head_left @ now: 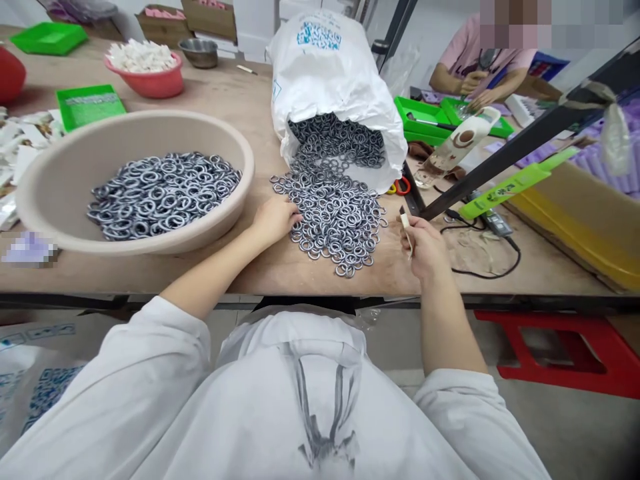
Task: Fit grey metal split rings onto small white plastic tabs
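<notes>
A heap of grey metallic rings (335,223) spills onto the table from a white sack (340,73) lying on its side. At the heap's left edge rests my left hand (275,220), its fingers curled in against the rings; whatever is between them is hidden. To the right of the heap, my right hand (427,247) is closed around a small cream-handled tool (407,230) with a dark tip pointing up. More of the same rings (170,193) fill part of a large beige basin (240,147) on the left.
A dark metal post (500,153) slants up at the right, near a clear bottle (457,147) and a black cable (500,275). A yellow bin (565,220) stands far right. Across the table, a person (483,73) works over green trays (425,120). A red stool (565,353) is below.
</notes>
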`<state>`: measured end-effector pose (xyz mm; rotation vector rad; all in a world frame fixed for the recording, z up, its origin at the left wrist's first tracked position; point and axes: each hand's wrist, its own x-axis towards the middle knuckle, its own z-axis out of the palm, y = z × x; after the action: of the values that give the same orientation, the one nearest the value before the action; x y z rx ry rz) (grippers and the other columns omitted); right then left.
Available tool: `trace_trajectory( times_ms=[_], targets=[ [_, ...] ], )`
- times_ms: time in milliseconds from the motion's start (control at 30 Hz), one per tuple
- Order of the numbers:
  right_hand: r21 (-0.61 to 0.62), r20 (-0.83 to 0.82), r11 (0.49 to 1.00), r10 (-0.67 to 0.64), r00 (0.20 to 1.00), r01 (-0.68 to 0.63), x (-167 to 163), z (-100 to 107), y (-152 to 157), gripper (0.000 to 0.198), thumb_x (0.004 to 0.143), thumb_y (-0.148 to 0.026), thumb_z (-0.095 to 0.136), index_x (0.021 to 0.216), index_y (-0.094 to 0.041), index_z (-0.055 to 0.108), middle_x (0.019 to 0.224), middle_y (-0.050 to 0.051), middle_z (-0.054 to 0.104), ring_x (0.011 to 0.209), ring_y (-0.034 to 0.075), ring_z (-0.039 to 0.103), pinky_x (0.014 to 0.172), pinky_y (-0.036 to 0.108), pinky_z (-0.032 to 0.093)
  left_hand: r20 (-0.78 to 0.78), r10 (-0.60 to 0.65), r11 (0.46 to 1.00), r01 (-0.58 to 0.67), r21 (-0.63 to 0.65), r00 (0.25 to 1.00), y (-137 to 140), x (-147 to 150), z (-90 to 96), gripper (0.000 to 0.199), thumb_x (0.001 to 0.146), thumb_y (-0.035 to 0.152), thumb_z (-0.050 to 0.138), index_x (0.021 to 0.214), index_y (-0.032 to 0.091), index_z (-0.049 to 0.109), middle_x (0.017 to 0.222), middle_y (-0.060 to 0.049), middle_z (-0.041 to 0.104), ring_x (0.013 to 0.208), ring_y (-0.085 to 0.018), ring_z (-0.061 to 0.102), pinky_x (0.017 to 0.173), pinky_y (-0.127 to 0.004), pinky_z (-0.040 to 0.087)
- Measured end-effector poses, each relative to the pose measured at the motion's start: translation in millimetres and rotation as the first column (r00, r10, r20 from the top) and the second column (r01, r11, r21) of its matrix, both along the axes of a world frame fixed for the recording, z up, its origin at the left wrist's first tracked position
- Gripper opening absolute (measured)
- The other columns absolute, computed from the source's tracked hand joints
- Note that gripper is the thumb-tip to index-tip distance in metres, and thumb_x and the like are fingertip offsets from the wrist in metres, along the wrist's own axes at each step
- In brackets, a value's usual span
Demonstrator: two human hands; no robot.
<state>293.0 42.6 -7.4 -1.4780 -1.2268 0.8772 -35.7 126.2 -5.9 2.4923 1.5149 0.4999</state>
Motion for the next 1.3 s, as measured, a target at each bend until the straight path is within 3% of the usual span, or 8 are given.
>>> trace_trajectory(
  times_ms=[133, 267, 400, 533, 667, 900, 1133, 1300],
  targets=[
    [-0.003, -0.218, 1.000, 0.010, 0.976, -0.011, -55.9, 7.3, -2.9, 0.037, 0.076, -0.056, 0.067, 0.086, -0.021, 0.058, 0.053, -0.010, 0.029, 0.042, 0.006, 0.019, 0.039, 0.021, 0.014, 0.040, -0.022, 1.000, 0.021, 0.019, 0.999, -1.0, 1.9, 2.5, 0.032, 0.091, 0.034, 0.049, 0.095, 0.020, 0.078, 0.099, -0.011, 0.070, 0.100, -0.028, 0.063, 0.090, -0.040, 0.048],
    [0.102, -0.172, 0.991, 0.105, 0.979, -0.088, -93.8, 3.5, -2.9, 0.046, 0.076, -0.066, 0.065, 0.080, -0.021, 0.059, 0.054, -0.008, 0.032, 0.047, 0.007, 0.028, 0.043, 0.021, 0.025, 0.118, -0.012, 1.000, 0.014, -0.018, 0.993, -4.4, 6.0, 1.2, 0.028, 0.089, 0.032, 0.053, 0.100, 0.023, 0.078, 0.103, -0.008, 0.074, 0.101, -0.028, 0.065, 0.092, -0.040, 0.048],
    [0.153, -0.166, 0.983, 0.129, 0.978, -0.104, -113.4, 2.0, 1.9, 0.047, 0.079, -0.067, 0.063, 0.084, -0.020, 0.063, 0.060, -0.005, 0.040, 0.056, 0.009, 0.037, 0.051, 0.022, 0.034, 0.375, 0.015, 1.000, -0.011, -0.012, 0.927, -9.5, 12.2, 5.0, 0.024, 0.087, 0.032, 0.057, 0.096, 0.020, 0.076, 0.112, -0.007, 0.073, 0.110, -0.026, 0.062, 0.100, -0.040, 0.043],
    [0.236, -0.162, 0.962, 0.177, 0.971, -0.136, -132.2, 2.9, 6.9, 0.042, 0.079, -0.060, 0.068, 0.094, -0.021, 0.066, 0.071, -0.003, 0.053, 0.065, 0.011, 0.048, 0.062, 0.025, 0.042, 0.736, 0.087, 0.973, 0.099, -0.206, 0.671, -26.0, 21.1, 11.6, 0.030, 0.087, 0.042, 0.059, 0.082, 0.015, 0.070, 0.076, -0.004, 0.068, 0.076, -0.017, 0.061, 0.074, -0.029, 0.047],
    [0.277, -0.215, 0.945, 0.237, 0.947, -0.174, -150.7, 1.7, 6.3, 0.033, 0.078, -0.051, 0.073, 0.089, -0.021, 0.065, 0.081, -0.002, 0.062, 0.075, 0.012, 0.057, 0.072, 0.027, 0.047, 0.883, 0.230, 0.878, 0.305, -0.370, 0.408, -52.8, 28.7, 14.1, 0.036, 0.080, 0.050, 0.068, 0.072, 0.016, 0.062, 0.064, 0.000, 0.058, 0.059, -0.010, 0.050, 0.058, -0.023, 0.042],
    [0.232, -0.336, 0.967, 0.184, 0.924, -0.108, -173.6, -4.0, -23.2, 0.031, 0.078, -0.049, 0.073, 0.081, -0.022, 0.058, 0.072, -0.004, 0.058, 0.066, 0.011, 0.055, 0.064, 0.025, 0.049, 0.864, 0.463, 0.796, 0.335, -0.504, 0.200, -97.3, 35.4, 4.9, 0.033, 0.082, 0.053, 0.065, 0.083, 0.020, 0.060, 0.082, -0.001, 0.064, 0.071, -0.012, 0.060, 0.059, -0.023, 0.053],
    [0.255, -0.284, 0.965, 0.132, 0.950, -0.057, -171.6, -11.1, -38.6, 0.024, 0.085, -0.048, 0.067, 0.087, -0.023, 0.066, 0.080, 0.000, 0.061, 0.071, 0.014, 0.057, 0.068, 0.028, 0.051, 0.852, 0.473, 0.701, 0.490, -0.519, 0.225, -118.3, 30.0, 6.6, 0.043, 0.083, 0.054, 0.064, 0.109, 0.021, 0.070, 0.107, -0.007, 0.070, 0.097, -0.021, 0.066, 0.064, -0.025, 0.057],
    [0.396, -0.115, 0.918, 0.037, 0.993, 0.011, -170.0, -14.0, -38.9, 0.016, 0.085, -0.039, 0.069, 0.092, -0.024, 0.073, 0.084, 0.001, 0.060, 0.081, 0.016, 0.057, 0.078, 0.032, 0.049, 0.849, 0.495, 0.679, 0.528, -0.510, 0.184, -119.1, 32.3, 2.2, 0.040, 0.073, 0.047, 0.077, 0.098, 0.017, 0.070, 0.093, -0.004, 0.069, 0.082, -0.015, 0.066, 0.066, -0.024, 0.057]
  ],
)
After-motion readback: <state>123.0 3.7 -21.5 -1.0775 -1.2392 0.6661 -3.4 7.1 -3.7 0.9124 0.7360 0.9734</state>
